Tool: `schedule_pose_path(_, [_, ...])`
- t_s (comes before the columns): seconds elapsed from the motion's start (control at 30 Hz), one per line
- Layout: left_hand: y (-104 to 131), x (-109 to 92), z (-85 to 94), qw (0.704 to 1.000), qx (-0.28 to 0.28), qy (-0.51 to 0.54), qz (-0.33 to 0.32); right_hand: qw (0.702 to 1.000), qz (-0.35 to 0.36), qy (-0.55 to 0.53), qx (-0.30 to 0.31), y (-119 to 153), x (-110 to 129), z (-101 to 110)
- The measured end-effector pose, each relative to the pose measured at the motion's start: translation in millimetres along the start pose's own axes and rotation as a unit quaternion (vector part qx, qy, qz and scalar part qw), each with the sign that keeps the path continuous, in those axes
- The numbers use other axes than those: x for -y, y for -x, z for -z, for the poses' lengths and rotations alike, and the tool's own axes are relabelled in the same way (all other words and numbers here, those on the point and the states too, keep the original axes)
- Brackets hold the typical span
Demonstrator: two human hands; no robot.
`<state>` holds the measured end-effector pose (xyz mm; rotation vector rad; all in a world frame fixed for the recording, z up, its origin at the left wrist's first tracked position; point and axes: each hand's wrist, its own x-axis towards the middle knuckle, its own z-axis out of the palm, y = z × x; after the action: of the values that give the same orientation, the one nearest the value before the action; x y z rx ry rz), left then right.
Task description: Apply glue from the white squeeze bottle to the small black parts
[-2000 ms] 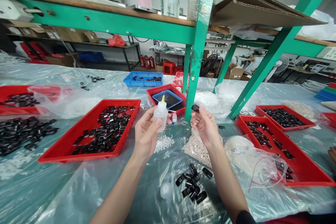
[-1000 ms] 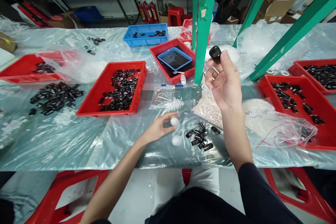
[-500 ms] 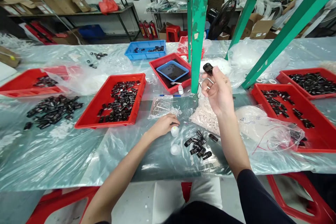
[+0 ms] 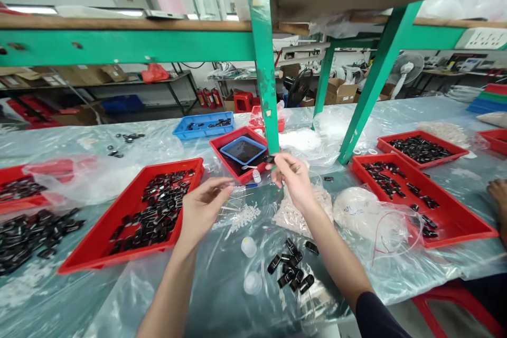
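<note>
My right hand (image 4: 292, 177) is raised above the table, thumb and fingers pinched on a small black part (image 4: 270, 159). To its left, my left hand (image 4: 204, 208) hovers beside the red tray of black parts (image 4: 158, 208). Its thumb and fingertips are close together, and what they hold, if anything, is too small to name. Below the hands stand a small white cup (image 4: 249, 246) and a second translucent cup (image 4: 253, 283). A pile of black parts (image 4: 292, 266) lies to their right. White bits (image 4: 246, 216) lie on a clear bag near my left hand.
A green post (image 4: 267, 90) rises behind my right hand, with a red tray (image 4: 237, 169) holding a blue-rimmed tray beside it. Bags of pale pieces (image 4: 304, 206) and another red tray (image 4: 447, 222) lie rightward. Another person's hand (image 4: 498, 195) shows at the right edge.
The view has tilted up. My left hand has left the white cup and is lifted nearer the red tray. My right hand has come lower and closer to the left, still holding the black part.
</note>
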<state>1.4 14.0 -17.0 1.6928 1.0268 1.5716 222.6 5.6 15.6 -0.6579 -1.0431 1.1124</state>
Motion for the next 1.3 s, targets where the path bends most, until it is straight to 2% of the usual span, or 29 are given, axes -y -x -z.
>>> schedule_pose_path(0.07, [-7,-24,-8.0,0.991,-0.059,0.119,0.011,1.000,0.010,0.025,0.013,2,-3,-2])
schedule_pose_path(0.13, [-12,-40,-15.7,0.973,-0.089,0.212,0.021,0.998,0.026,0.049,0.023,4,-5,-4])
schedule_pose_path(0.23, [-15,-45,-22.6,0.959,-0.099,0.265,0.017,0.995,0.042,0.081,0.027,6,-7,-6])
schedule_pose_path(0.3, [-14,-38,-23.7,0.963,-0.082,0.257,0.011,0.994,0.044,0.099,0.033,7,-9,-7])
schedule_pose_path(0.43, [-8,-25,-23.1,0.972,0.006,0.232,0.033,0.988,0.050,0.140,0.047,9,-16,-11])
schedule_pose_path(0.5, [-6,-24,-23.5,0.970,0.026,0.236,0.045,0.984,0.055,0.163,0.052,10,-19,-13])
schedule_pose_path(0.67, [-7,-25,-25.6,0.961,0.033,0.269,0.051,0.981,0.057,0.178,0.057,10,-23,-14])
schedule_pose_path(0.83, [-8,-23,-24.3,0.947,0.081,0.302,0.077,0.985,0.044,0.154,0.064,11,-22,-15])
schedule_pose_path(1.3, [-5,-32,-21.9,0.949,0.097,0.287,0.082,0.978,0.058,0.173,0.099,16,-11,-17])
